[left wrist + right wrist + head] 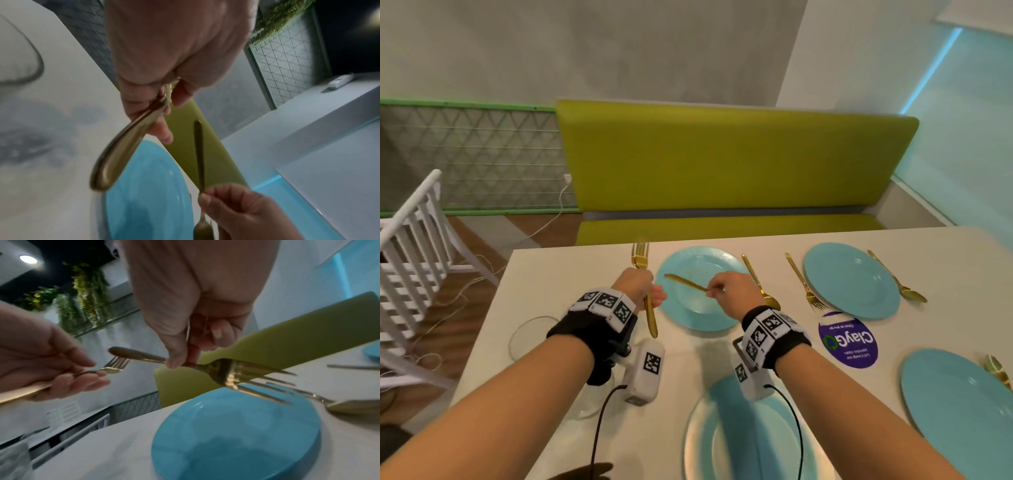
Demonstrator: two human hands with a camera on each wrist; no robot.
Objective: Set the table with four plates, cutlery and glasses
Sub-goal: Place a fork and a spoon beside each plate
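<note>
My left hand point(650, 293) grips gold forks point(641, 255) by the handle, tines up, just left of the far blue plate point(702, 308). The thick handle point(115, 154) shows close in the left wrist view. My right hand point(714, 287) pinches another gold fork point(226, 371) level above that plate, its handle point(685, 282) pointing left toward the left hand. Three more blue plates lie at far right point(851, 279), near middle point(750, 438) and near right point(962, 411).
A gold spoon point(760, 284), a fork point(803, 281) and another spoon point(897, 277) lie between and beside the far plates. A clear glass point(534, 337) stands near the table's left edge. There is a purple sticker point(847, 339), a green bench point(722, 164) behind and a white chair point(414, 246) at left.
</note>
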